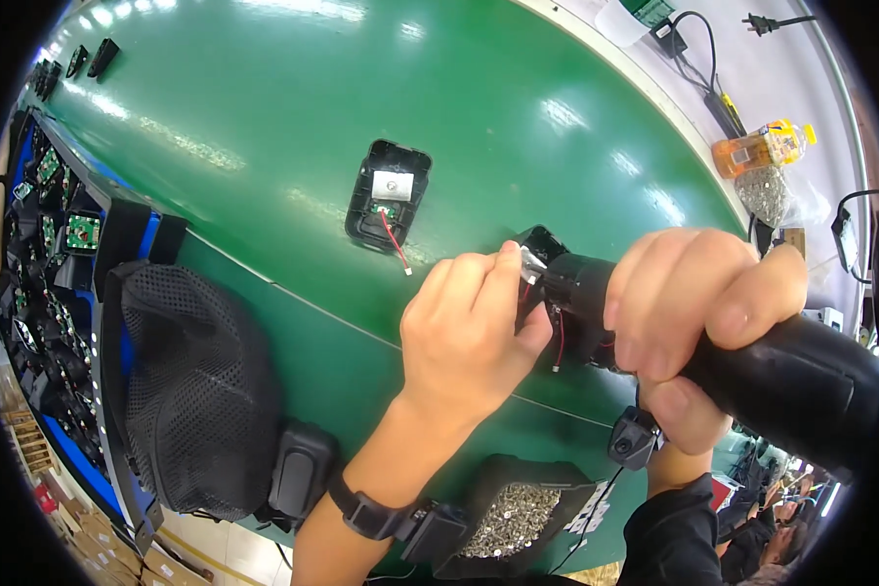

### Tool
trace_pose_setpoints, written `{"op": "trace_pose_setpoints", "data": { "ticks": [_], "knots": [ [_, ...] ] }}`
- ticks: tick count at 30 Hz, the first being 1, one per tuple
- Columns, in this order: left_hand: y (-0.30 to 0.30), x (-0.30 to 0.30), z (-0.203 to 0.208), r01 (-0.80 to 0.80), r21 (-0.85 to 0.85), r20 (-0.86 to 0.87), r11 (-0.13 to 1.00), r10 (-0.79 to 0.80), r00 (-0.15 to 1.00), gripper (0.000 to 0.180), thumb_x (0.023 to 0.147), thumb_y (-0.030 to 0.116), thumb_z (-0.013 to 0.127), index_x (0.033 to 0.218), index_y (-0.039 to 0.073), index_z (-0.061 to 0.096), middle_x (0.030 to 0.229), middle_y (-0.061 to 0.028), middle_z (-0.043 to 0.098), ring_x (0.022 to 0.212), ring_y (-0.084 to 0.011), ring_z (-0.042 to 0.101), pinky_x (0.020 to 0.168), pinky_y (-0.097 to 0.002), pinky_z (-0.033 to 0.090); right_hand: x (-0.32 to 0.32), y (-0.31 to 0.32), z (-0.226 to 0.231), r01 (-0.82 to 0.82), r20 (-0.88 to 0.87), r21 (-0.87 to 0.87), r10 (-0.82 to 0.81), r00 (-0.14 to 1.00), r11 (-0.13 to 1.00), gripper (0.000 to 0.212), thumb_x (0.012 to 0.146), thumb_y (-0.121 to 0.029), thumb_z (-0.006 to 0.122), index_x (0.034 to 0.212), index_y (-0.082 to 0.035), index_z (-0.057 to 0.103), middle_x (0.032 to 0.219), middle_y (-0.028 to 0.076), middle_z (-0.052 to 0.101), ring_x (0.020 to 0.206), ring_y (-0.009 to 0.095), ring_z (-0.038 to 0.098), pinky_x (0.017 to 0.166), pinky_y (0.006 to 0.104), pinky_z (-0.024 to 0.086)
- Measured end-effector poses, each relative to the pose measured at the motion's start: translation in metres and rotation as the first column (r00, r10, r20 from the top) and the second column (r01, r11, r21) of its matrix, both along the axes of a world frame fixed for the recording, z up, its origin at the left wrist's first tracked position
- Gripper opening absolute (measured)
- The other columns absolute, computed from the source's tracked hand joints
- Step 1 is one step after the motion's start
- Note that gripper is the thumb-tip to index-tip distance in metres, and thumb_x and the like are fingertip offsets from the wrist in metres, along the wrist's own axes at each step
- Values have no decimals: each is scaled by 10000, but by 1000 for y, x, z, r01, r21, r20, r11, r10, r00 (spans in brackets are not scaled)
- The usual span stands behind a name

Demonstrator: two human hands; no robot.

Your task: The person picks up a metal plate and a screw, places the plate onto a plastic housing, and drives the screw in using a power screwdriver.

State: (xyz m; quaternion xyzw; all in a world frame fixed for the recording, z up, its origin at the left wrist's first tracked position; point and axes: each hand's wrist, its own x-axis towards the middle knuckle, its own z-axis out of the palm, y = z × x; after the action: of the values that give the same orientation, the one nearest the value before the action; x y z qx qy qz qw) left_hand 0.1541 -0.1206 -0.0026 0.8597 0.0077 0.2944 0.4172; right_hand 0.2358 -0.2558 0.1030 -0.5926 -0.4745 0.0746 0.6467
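My right hand is wrapped round a thick black electric screwdriver. Its front end points left, over a small black plastic casing. With fingers and thumb, my left hand grips this casing, which has a silvery piece and thin red wires. The tool's tip and much of the casing are hidden. A second open black casing lies on the green table beyond my left hand. It contains a pale metal plate, a small green board and a red wire with a white plug.
A black tray of screws is at the near edge. A black mesh bag and a crate of boards and casings are left. Far right are a bottle, a bag of screws and cables. Other people sit lower right.
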Motion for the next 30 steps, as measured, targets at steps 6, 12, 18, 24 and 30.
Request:
{"op": "trace_pose_setpoints", "data": {
  "ticks": [6,12,18,24,30],
  "knots": [
    [7,-8,1,-42,92,-71,995,49,996,529,631,163,855,1121,25,714,933,-58,658,820,-255,646,709,-372,536,-13,-10,6,131,-29,116,-128,991,985,670,763,-121,815,1359,-132,507,868,-21,595,736,134,586,732,307,464],
    [9,-32,19,-11,122,-69,992,19,997,517,655,201,877,1122,41,723,982,-50,691,883,-233,648,769,-371,530,-104,-61,51,552,-288,351,-474,832,757,601,763,-23,841,1250,-42,490,835,-15,582,684,108,591,692,257,489],
    [0,-186,85,754,289,-641,590,-466,610,295,831,252,653,1094,119,656,1168,-76,532,1158,-249,467,930,-455,319,-147,-120,57,349,-327,260,-258,909,900,547,681,51,851,1093,-85,518,741,42,681,611,176,684,639,303,563],
    [-8,-191,52,676,547,-452,494,-505,735,139,730,211,641,819,104,651,755,-4,462,773,-182,496,634,-326,344,-164,-120,54,241,-215,302,-180,960,922,517,715,43,849,1108,-87,540,773,54,721,660,181,718,660,302,587],
    [-4,-198,50,612,392,-323,687,-520,791,181,772,135,676,946,88,669,955,-36,626,862,-204,596,679,-327,419,-184,-133,62,185,-214,184,-144,966,965,529,696,102,823,1113,-80,555,797,54,735,684,208,730,687,328,609]
  ]
}}
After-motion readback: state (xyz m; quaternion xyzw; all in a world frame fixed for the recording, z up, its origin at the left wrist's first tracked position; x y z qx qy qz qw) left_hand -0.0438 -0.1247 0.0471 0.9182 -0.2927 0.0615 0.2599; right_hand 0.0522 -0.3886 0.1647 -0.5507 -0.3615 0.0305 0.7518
